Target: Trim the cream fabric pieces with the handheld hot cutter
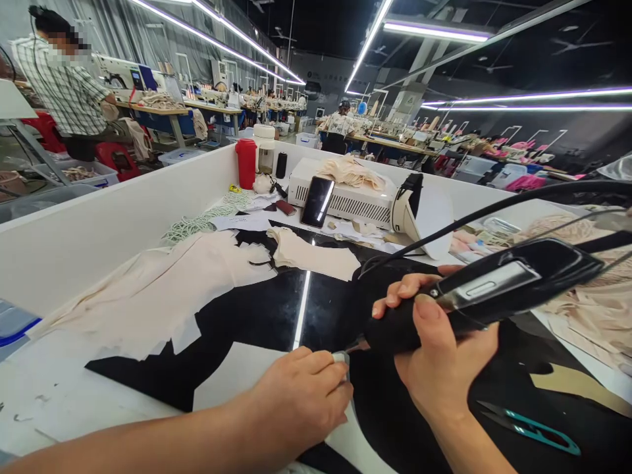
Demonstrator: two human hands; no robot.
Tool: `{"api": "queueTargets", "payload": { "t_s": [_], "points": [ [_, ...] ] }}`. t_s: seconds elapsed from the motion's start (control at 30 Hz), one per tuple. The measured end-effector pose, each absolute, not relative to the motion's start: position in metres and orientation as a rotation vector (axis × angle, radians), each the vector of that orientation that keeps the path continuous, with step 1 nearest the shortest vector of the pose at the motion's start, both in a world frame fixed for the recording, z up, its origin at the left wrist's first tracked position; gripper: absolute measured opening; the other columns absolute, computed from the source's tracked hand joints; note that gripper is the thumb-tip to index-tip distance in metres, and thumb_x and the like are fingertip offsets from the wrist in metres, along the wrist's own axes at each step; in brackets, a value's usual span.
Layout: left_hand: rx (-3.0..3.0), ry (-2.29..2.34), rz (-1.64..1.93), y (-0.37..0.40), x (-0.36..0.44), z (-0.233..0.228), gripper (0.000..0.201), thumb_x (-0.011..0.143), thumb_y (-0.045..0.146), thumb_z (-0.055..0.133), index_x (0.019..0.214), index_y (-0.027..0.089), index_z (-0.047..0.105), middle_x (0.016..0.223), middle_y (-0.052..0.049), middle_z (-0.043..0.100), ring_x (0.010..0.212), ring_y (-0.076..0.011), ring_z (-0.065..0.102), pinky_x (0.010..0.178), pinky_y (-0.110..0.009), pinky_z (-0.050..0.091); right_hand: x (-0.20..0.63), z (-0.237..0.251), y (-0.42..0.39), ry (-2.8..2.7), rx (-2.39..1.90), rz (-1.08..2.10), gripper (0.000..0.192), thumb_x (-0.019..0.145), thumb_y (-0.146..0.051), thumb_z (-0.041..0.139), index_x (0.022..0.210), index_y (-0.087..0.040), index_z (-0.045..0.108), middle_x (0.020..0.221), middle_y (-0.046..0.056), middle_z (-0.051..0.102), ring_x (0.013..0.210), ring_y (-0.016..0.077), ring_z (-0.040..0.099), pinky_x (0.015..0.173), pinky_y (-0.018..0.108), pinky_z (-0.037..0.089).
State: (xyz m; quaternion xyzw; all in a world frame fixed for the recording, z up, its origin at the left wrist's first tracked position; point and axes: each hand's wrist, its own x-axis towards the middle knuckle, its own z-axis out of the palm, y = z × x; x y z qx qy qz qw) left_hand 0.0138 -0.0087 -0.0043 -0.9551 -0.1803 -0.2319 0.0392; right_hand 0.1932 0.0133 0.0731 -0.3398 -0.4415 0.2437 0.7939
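Observation:
My right hand (447, 355) is wrapped around a black corded hand tool (494, 283), its thumb on top. A narrow metal tip (359, 344) points from the tool toward my left hand (301, 388). The left fingers are closed, with a small pale-grey edge showing at the fingertips, close to the tip; what it belongs to I cannot make out. Below the left hand lies a white sheet (237, 368) on a glossy black surface (326, 309). Teal thread snips (538, 431) rest to the right of my right wrist.
Cream fabric pieces (148, 296) spread at left, beside a smaller cream stack (316, 255). A phone (317, 201) leans on a white vented box (306, 181). The tool's black cable (474, 217) arcs at right. A person (64, 85) sits at a sewing machine beyond the low white wall (113, 204).

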Motion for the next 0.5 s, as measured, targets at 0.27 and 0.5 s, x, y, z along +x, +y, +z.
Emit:
{"api": "queueTargets", "payload": {
  "t_s": [0.27, 0.5],
  "points": [
    [-2.945, -0.555, -0.674, -0.0083, 0.0118, -0.0013, 0.023, 0.111, 0.035, 0.075, 0.120, 0.014, 0.073, 0.130, -0.007, 0.079, 0.113, -0.0201, 0.073, 0.082, -0.032, 0.057, 0.1916, 0.0751, 0.0108, -0.927, -0.722, 0.571, 0.044, 0.080, -0.028, 0.098, 0.111, -0.028, 0.067, 0.081, -0.006, 0.073, 0.061, 0.0155, 0.067, 0.050, 0.030, 0.063],
    [-2.942, -0.558, -0.598, -0.0096, 0.0081, -0.0025, 0.024, 0.116, 0.036, 0.068, 0.126, 0.015, 0.073, 0.138, -0.010, 0.077, 0.118, -0.0211, 0.072, 0.085, -0.031, 0.057, 0.1917, 0.0676, 0.0089, -0.998, -0.735, 0.561, 0.039, 0.088, -0.032, 0.093, 0.117, -0.030, 0.066, 0.083, -0.007, 0.070, 0.062, 0.0155, 0.069, 0.056, 0.032, 0.064]
  ]
}}
